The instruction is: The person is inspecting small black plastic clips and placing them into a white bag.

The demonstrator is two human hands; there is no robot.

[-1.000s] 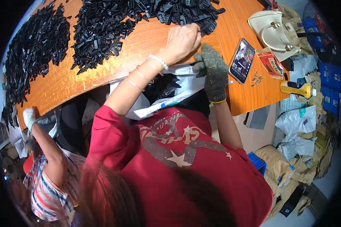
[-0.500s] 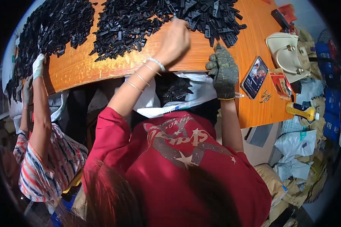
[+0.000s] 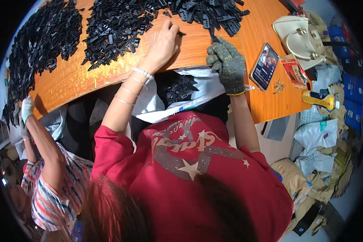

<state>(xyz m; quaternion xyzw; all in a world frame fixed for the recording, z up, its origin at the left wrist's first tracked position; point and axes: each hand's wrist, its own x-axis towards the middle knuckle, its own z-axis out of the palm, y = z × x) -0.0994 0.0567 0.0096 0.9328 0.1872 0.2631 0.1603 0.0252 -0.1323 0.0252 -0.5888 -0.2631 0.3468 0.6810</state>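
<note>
My bare left hand [image 3: 162, 45], with bracelets at the wrist, is over the table with its fingers curled. A small black plastic piece [image 3: 182, 34] shows at the right side of its fingers and seems pinched there. My right hand [image 3: 228, 60] wears a dark grey knit glove and is closed at the table's front edge. From its fingertips a black plastic clip-like piece [image 3: 212, 35] points up toward the pile [image 3: 207, 14] of black pieces. Below the edge, between my arms, a white bag [image 3: 147, 109] holds more black pieces [image 3: 181, 89].
More black pieces lie in a middle heap [image 3: 113, 30] and a left heap [image 3: 44, 38] on the wooden table [image 3: 105, 76]. A co-worker's gloved hand [image 3: 27, 108] is at the left. On the right are a phone [image 3: 264, 66], a cream handbag [image 3: 298, 40] and a yellow bottle [image 3: 320, 99].
My left hand has drawn back from the pile toward me and left, with a small black piece at its fingers. My right hand stays by the table edge. The whole view has shifted slightly.
</note>
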